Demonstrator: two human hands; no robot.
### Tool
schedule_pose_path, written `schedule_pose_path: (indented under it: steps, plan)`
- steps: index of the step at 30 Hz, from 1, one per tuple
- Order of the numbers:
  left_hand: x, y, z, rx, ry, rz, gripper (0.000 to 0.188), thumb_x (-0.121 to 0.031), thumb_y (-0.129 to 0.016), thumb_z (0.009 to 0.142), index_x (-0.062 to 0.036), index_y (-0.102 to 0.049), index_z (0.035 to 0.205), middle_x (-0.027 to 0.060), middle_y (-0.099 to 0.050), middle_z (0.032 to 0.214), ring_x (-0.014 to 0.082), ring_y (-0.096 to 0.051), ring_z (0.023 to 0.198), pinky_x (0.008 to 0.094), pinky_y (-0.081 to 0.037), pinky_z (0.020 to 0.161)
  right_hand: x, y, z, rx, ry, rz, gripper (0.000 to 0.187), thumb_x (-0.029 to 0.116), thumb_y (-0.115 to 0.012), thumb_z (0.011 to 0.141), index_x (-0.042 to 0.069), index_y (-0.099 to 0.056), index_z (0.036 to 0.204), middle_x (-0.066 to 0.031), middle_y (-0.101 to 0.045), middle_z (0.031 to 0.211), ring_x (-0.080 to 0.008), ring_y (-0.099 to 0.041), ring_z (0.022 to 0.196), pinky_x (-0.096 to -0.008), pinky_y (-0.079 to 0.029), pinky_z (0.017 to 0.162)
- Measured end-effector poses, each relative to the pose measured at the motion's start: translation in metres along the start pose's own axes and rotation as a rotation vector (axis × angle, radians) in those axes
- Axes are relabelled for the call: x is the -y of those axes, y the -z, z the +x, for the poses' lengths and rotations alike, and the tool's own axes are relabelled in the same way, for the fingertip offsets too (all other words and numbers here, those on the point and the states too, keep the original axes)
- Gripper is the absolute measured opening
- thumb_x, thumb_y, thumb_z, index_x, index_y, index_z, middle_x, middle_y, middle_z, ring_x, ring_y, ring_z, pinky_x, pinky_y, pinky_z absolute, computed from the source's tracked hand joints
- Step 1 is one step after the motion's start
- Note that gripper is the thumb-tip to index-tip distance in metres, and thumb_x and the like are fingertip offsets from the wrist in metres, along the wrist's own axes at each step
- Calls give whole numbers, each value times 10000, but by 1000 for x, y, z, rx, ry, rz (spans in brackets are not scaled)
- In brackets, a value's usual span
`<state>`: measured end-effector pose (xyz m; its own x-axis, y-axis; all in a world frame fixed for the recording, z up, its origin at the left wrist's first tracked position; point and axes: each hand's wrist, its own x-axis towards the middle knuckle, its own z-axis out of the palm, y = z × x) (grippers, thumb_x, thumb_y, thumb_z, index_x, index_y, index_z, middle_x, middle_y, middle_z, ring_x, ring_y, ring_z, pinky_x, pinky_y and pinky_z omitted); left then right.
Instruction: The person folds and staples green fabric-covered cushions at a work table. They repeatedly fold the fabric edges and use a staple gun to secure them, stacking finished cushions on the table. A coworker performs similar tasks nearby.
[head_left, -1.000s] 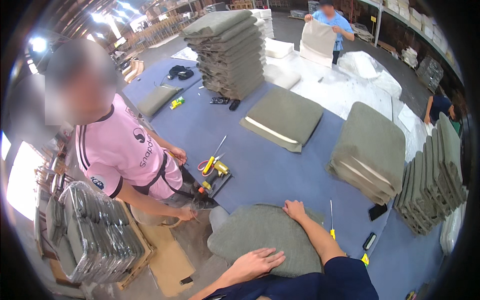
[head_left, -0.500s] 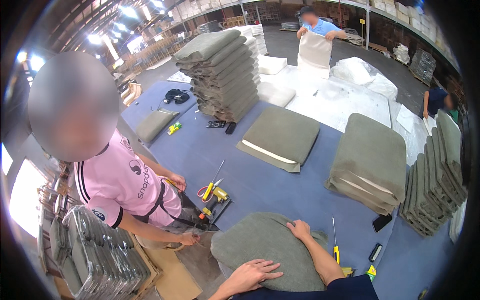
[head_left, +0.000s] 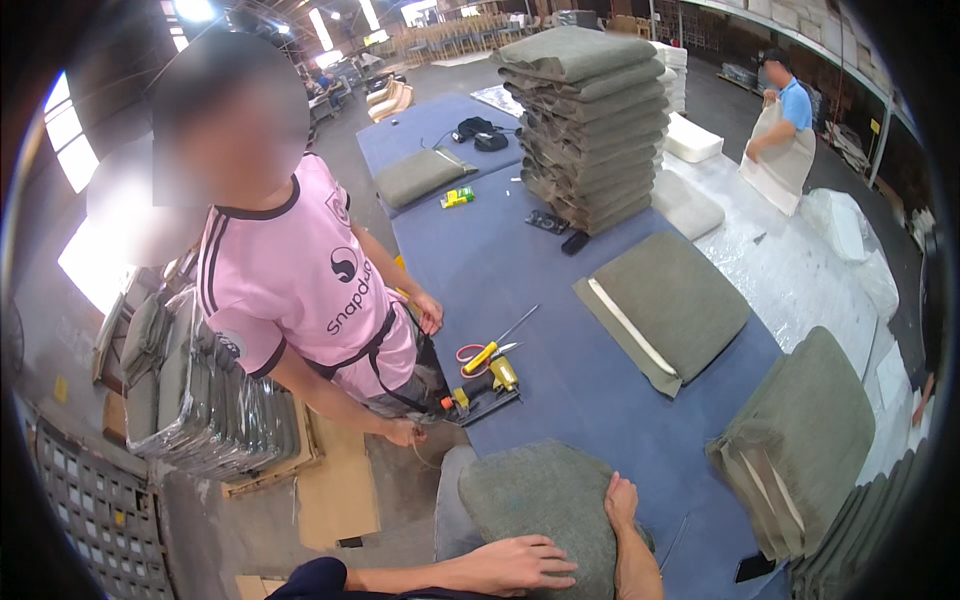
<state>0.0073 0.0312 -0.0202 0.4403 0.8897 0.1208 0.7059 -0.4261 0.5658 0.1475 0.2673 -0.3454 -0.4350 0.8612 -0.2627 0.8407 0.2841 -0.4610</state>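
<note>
A grey-green fabric-covered seat cushion (head_left: 535, 490) lies at the near edge of the blue table, close to my body. My left hand (head_left: 518, 565) rests flat on its near part, palm down, fingers stretched out. At the cushion's right edge, my right hand (head_left: 622, 500) has its fingers bent around the side, holding it. Beyond the cushion lie a yellow-and-black staple gun (head_left: 490, 388), red-handled scissors (head_left: 475, 357) and a yellow-handled screwdriver (head_left: 500, 340).
A co-worker in a pink shirt (head_left: 300, 270) stands at the left. A tall stack of green covers (head_left: 590, 130) stands on the blue table (head_left: 560, 290). Green cushions (head_left: 670, 310) and a further pile (head_left: 800, 440) lie to the right. Another person (head_left: 790, 110) holds pale fabric beyond.
My view has turned left, shifting the scene rightward. My right hand has gone from the cushion's top to its right edge. The far person has turned sideways with the fabric.
</note>
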Motion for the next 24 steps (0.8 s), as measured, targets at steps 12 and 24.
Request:
schedule_pose_path:
  steps: [12,24]
  plan:
    - [-35,-51,11,-181,-155,419,431,-247,-620,848,-122,-591,1260,64,-626,1099,256,-630,1029,425,-500,940,-11,28,3,11,235,-98,426,416,-577,1007,32,-694,1148,-256,-726,948,-508,-679,943,-577,-538,851]
    - [-10,-35,38,-302,131,284,657,-227,-771,731,-84,-581,1344,103,-694,1182,280,-682,1095,410,-553,886,6,279,-207,-8,356,1012,504,409,-549,1061,-57,-703,1172,-139,-749,1103,-239,-705,1024,-354,-540,938]
